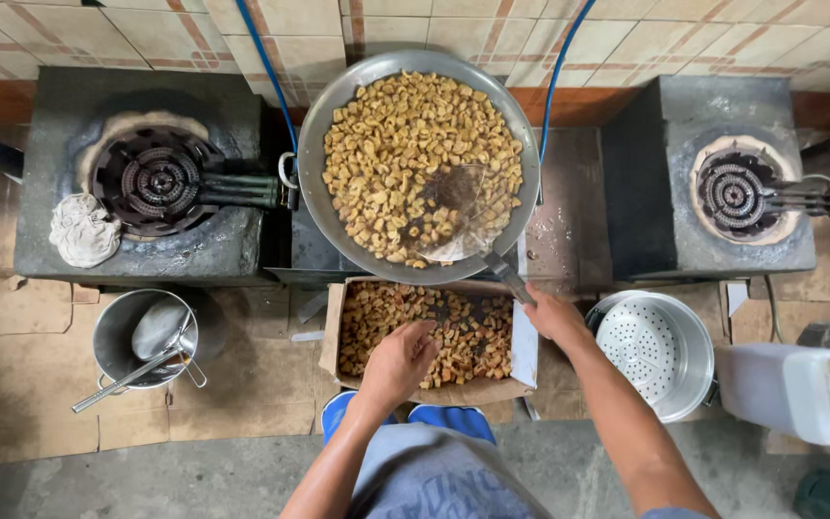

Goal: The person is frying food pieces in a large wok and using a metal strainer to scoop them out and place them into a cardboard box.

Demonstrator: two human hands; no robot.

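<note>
- Hands first: my left hand (398,360) reaches down into a cardboard box (524,348) just in front of my knees, fingers curled into the dark brown fried pieces (463,332) that fill it; whether the hand has actually closed on any pieces I cannot tell.
- My right hand (551,315) is clenched around the handle of a wire mesh skimmer (463,216), just past the box's far right corner.
- The skimmer's round mesh head lies in a big round metal wok (317,154) straight ahead, resting on the lower right part of its contents.
- The wok is heaped with pale golden fried pieces (396,135), lighter than those in the box; its near rim overlaps the box's far edge.
- To the left of the wok stands a grey concrete stove with a ring gas burner (158,181); a crumpled whitish cloth (84,231) lies on its near left corner.
- A second grey stove with a smaller burner (734,195) stands to the right.
- On the floor at left, a metal pot (112,332) holds a ladle (158,329) and a long-handled utensil.
- On the floor at right, beside my right forearm, sits a round perforated metal strainer (650,351), and past it a white plastic jug (804,389).
- Flattened cardboard (12,375) covers the floor on the left; two blue hoses (266,67) run up the tiled wall behind the wok.
</note>
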